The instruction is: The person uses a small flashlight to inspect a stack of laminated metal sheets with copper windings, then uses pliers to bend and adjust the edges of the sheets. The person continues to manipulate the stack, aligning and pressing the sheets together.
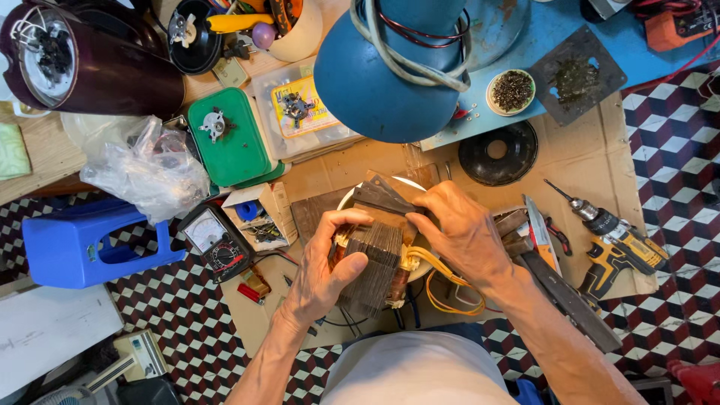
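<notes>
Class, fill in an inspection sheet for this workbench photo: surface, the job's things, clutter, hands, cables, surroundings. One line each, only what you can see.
Surface: brown cardboard sheet laid on a checkered floor.
Job's things: laminated metal core with yellow leads, gripped over a white bowl.
Clutter: multimeter, green case, crumpled plastic bag, yellow cordless drill, dish of small screws.
Hands: left hand clasps the core's side; right hand presses on its top.
Cables: grey cord looped on the blue lamp shade.
Surroundings: blue plastic stool, dark round housing.
</notes>
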